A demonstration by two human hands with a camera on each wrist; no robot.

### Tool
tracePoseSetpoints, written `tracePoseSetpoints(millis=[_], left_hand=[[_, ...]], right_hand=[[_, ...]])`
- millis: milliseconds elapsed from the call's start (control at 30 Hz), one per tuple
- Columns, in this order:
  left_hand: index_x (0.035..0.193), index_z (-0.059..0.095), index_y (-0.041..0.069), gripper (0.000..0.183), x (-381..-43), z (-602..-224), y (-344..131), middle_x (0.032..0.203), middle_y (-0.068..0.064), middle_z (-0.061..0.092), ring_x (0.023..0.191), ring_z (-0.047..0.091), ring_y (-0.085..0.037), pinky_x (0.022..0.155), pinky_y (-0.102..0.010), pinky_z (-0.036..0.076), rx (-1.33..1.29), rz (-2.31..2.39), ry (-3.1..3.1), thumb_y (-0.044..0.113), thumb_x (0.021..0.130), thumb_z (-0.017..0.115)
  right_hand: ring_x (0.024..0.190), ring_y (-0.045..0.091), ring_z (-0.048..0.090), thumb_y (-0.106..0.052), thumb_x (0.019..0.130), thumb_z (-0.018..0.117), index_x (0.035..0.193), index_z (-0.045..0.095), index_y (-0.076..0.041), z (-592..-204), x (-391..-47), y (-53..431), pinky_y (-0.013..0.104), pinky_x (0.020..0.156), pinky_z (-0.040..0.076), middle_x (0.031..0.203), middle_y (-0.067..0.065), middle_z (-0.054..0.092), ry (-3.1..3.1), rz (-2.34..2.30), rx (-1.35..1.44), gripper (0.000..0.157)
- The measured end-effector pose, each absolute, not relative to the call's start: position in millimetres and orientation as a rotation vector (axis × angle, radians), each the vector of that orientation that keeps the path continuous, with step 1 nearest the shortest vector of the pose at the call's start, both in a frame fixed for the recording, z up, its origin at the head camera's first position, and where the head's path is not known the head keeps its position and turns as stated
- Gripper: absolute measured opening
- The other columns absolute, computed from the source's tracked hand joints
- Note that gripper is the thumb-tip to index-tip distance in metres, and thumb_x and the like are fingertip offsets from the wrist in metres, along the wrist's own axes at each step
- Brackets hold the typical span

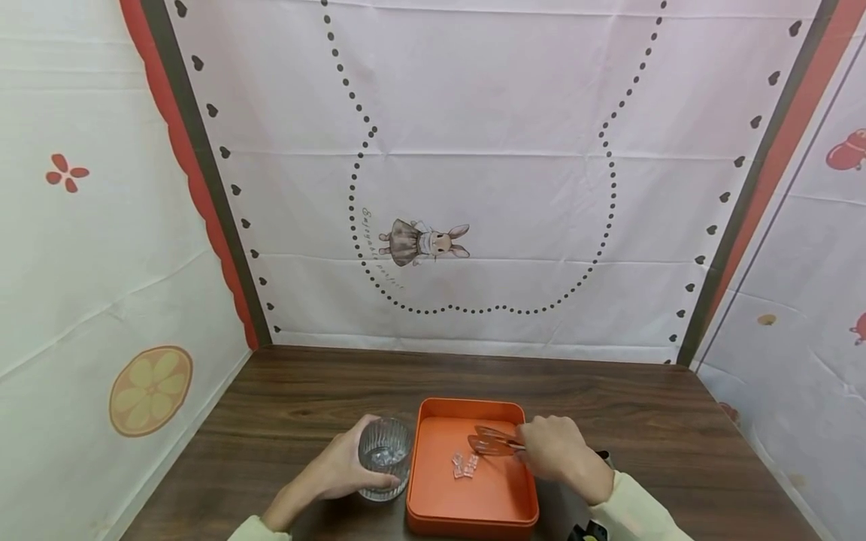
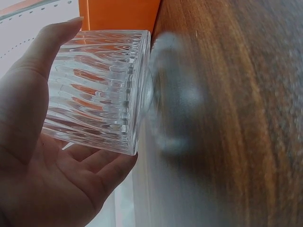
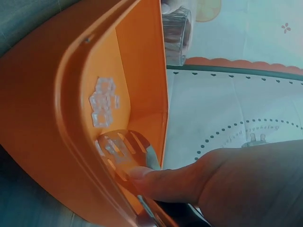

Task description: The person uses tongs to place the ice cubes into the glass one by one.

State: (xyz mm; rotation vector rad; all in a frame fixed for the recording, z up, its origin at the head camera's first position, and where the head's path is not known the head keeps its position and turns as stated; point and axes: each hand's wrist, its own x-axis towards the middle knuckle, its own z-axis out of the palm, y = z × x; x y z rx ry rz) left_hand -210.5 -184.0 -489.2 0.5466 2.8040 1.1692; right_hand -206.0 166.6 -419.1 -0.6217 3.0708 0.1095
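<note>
My left hand [image 1: 338, 464] grips a clear ribbed glass [image 1: 384, 451], thumb on the near side and fingers round the far side. Clear pieces show inside the glass. In the left wrist view, the glass base [image 2: 141, 94] is over the wooden table; whether it touches is hard to tell. With my right hand [image 1: 556, 451] I hold slotted tongs [image 1: 492, 442] over the inside of an orange box [image 1: 467, 500]. Several clear cubes [image 1: 464, 466] lie clustered on the box floor, left of the tongs' tips. In the right wrist view, clear pieces [image 3: 113, 147] show at the slotted tip.
A dark wooden table [image 1: 325, 383] carries the box, which stands just right of the glass. Printed white cloth [image 1: 487, 210] hangs behind the table and along both sides. A dark object [image 1: 604, 455] shows beside my right wrist.
</note>
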Motion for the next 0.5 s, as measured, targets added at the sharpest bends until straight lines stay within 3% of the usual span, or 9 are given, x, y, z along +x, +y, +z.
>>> tracePoseSetpoints(millis=[500], left_hand=[[0.135, 0.045, 0.011, 0.091, -209.8, -487.3, -183.7, 0.107, -0.005, 0.066, 0.094, 0.061, -0.018, 0.080, -0.041, 0.050, 0.548, 1.176, 2.798, 0.050, 0.065, 0.089]], right_hand=[[0.049, 0.016, 0.048, -0.037, 0.088, 0.073, 0.088, 0.066, -0.017, -424.2, -205.6, 168.4, 0.034, 0.046, 0.042, 0.058, -0.003, 0.049, 3.111, 0.075, -0.763, 0.021]])
